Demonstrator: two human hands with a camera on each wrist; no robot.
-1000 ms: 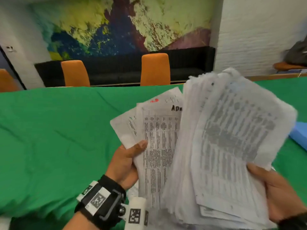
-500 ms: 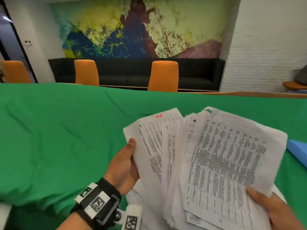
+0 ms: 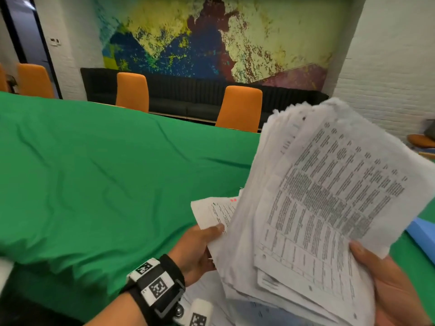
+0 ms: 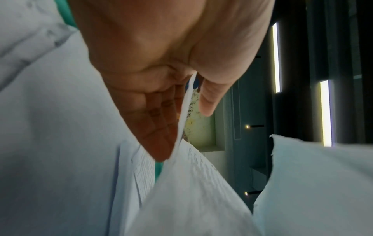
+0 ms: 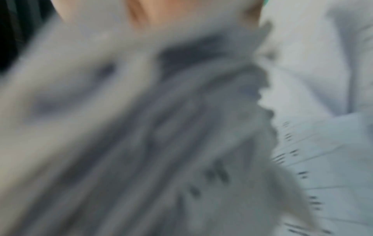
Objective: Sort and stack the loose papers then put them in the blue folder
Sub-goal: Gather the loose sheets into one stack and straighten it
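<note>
A thick, uneven stack of printed papers is held up in front of me above the green table. My right hand grips its lower right edge, thumb on the top sheet. My left hand pinches a few sheets that stick out at the stack's lower left; in the left wrist view the thumb and fingers clamp a sheet edge. A corner of the blue folder shows on the table at the right, behind the papers. The right wrist view is blurred, full of paper.
A green cloth covers the long table. Orange chairs stand along its far side before a black sofa and a painted wall. More loose sheets lie under my hands near the front edge.
The stack has risen and tilted to the right in my right hand. The sheets in my left hand are now mostly covered by it. The camera has swung left.
</note>
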